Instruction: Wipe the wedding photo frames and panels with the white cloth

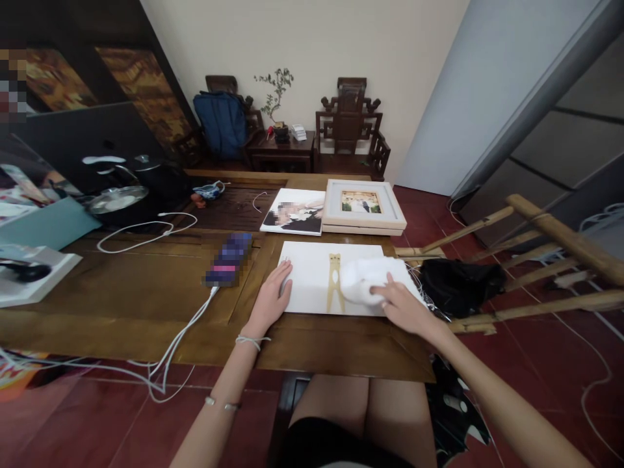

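Our left hand [271, 300] lies flat with fingers spread on the left edge of the white rectangular board [312, 276], whose long axis runs left to right near the brown wooden table [146, 286] front edge. Our right hand [402, 305] presses a white crumpled cloth [363, 279] on the board's right part, beside the table's right edge. 2 framed pictures lie behind.

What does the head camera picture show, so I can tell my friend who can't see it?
A seated person's right hand presses a white cloth onto a white board lying flat on a wooden table, while the left hand rests flat on the board's left edge. Behind the board lie a photo print and a framed picture.
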Demonstrator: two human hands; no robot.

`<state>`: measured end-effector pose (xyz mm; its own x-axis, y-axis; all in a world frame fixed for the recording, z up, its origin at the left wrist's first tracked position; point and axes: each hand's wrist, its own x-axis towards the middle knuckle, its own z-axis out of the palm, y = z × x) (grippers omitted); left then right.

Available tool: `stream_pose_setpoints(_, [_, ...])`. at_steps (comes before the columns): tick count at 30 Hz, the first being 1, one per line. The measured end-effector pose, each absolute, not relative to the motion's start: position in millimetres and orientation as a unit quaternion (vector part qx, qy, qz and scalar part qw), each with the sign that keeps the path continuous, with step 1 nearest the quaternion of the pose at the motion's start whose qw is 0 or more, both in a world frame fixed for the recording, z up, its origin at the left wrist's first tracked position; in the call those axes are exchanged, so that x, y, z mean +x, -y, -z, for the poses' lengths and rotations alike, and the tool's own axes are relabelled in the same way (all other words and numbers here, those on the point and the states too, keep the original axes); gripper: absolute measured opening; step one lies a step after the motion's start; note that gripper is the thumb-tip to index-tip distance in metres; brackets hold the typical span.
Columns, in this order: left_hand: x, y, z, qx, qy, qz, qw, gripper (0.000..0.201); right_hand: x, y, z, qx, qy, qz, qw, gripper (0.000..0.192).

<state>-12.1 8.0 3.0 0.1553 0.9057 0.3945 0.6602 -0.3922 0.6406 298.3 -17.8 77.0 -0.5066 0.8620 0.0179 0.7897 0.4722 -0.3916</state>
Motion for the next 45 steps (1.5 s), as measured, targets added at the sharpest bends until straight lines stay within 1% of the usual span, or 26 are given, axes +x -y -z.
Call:
stream_pose_setpoints(5, [-13.1, -9.1, -2.3, 0.741, -0.525, -0.385, 0.166, 0.038, 291.8, -67.8, -75.6, -0.491, 0.845, -0.161, 0.139, 0.033])
stream_pose_setpoints(9, [-14.1, -9.5, -1.0, 0.739, -0.523, -0.389, 0.170, 0.038, 287.6, -98.0, -80.0, -0.517, 0.825, -0.161, 0.162, 0.035])
stream_pose_setpoints(13, [-14.5, -9.2, -0.1, 0.741, -0.521, -0.387, 0.168, 0.039, 285.7, -78.5, -78.8, -0.507, 0.836, -0.149, 0.150, 0.033])
stream_pose_setpoints(18, [-12.7, -8.4, -2.0, 0.743, -0.525, -0.381, 0.165, 0.039, 288.1, 0.9, -78.4, -0.492, 0.850, -0.145, 0.116, 0.034])
stream_pose_setpoints(21, [-11.8, -7.9, -3.2, 0.741, -0.527, -0.383, 0.164, 0.039, 293.4, 49.6, -83.8, -0.474, 0.857, -0.173, 0.102, 0.038])
stream_pose_setpoints(24, [-11.4, -7.7, -3.7, 0.739, -0.527, -0.387, 0.164, 0.038, 300.9, 71.4, -88.4, -0.457, 0.859, -0.216, 0.086, 0.040])
stream_pose_setpoints(27, [-11.4, -8.1, -3.7, 0.739, -0.525, -0.389, 0.164, 0.038, 306.2, 55.9, -88.1, -0.470, 0.847, -0.230, 0.090, 0.041])
stream_pose_setpoints(33, [-12.6, -9.0, -2.2, 0.740, -0.523, -0.388, 0.165, 0.038, 283.6, -36.1, -82.6, -0.475, 0.848, -0.195, 0.134, 0.030])
stream_pose_setpoints(35, [-13.3, -9.1, -2.1, 0.740, -0.522, -0.390, 0.167, 0.038, 265.2, -59.9, -80.0, -0.481, 0.841, -0.190, 0.160, 0.032])
stream_pose_setpoints(37, [-13.9, -9.1, -2.4, 0.740, -0.523, -0.388, 0.168, 0.038, 245.6, -71.5, -75.1, -0.481, 0.841, -0.181, 0.169, 0.038])
stream_pose_setpoints(41, [-14.2, -9.2, -2.9, 0.739, -0.525, -0.386, 0.170, 0.038, 217.8, -53.3, -61.6, -0.458, 0.867, -0.143, 0.134, 0.045])
stream_pose_setpoints(45, [-13.5, -9.2, -2.0, 0.741, -0.526, -0.383, 0.166, 0.039, 212.9, 7.2, -59.1, -0.421, 0.891, -0.135, 0.101, 0.046])
